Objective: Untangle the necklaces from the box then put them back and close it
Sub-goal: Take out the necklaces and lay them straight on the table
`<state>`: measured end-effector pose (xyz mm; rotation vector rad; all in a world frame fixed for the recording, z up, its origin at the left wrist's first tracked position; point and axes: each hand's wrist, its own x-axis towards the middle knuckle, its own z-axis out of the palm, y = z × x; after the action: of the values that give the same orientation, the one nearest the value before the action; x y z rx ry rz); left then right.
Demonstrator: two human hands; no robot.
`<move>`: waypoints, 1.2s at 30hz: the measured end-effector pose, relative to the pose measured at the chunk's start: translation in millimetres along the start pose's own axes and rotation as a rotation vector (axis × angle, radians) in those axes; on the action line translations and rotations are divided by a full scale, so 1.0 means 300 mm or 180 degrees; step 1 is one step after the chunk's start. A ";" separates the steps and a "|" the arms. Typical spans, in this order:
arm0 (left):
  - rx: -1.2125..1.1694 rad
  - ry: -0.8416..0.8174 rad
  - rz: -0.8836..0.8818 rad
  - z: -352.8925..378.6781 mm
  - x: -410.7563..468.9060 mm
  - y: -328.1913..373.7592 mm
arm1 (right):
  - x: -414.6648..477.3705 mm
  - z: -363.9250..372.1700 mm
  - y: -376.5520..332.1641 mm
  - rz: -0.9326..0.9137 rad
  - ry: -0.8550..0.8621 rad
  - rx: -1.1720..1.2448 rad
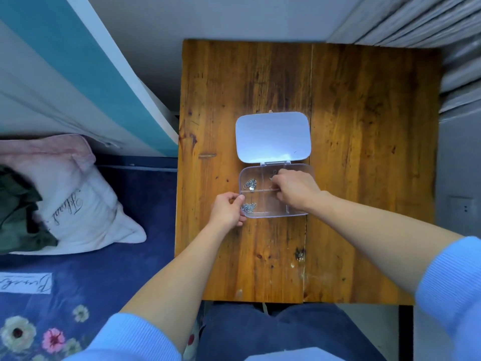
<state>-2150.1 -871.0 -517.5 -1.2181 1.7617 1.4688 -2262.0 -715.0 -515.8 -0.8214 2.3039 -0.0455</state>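
Note:
A clear plastic box [296, 213] with inner dividers lies on the wooden table [364, 152], its lid [272, 136] swung open and lying flat behind it. One silver necklace [250, 184] is bunched in the far left compartment, another silver necklace [248, 207] in the near left one. My left hand [227, 209] grips the box's left edge. My right hand [295, 188] reaches into the right side of the box, fingers pinched on a thin chain [273, 174] in the far right compartment. What lies under that hand is hidden.
The table stands against a grey wall. To its left is a bed with a dark blue floral sheet [86, 282] and a white and pink pillow [70, 199]. A small dark mark [299, 254] sits on the near tabletop. My jeans-clad legs are below the table's near edge.

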 end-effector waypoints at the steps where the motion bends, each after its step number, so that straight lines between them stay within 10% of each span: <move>1: 0.0029 0.0007 0.0010 -0.001 0.001 0.000 | 0.000 -0.001 0.010 -0.0018 0.0051 0.0081; 16: 0.0195 0.0042 -0.0163 -0.008 -0.012 0.028 | -0.111 -0.047 0.078 0.1772 0.0095 0.3292; 24: 0.1384 0.1004 0.1429 0.000 -0.071 0.116 | -0.210 -0.032 0.105 0.1857 0.0793 0.3585; 36: 0.3454 0.0021 0.2694 0.279 0.001 0.170 | -0.323 0.090 0.227 0.2429 0.0579 0.4644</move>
<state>-2207.1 -791.3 -515.6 0.1086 2.6416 0.5461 -2227.5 -600.1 -495.9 0.7944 1.8531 -1.2738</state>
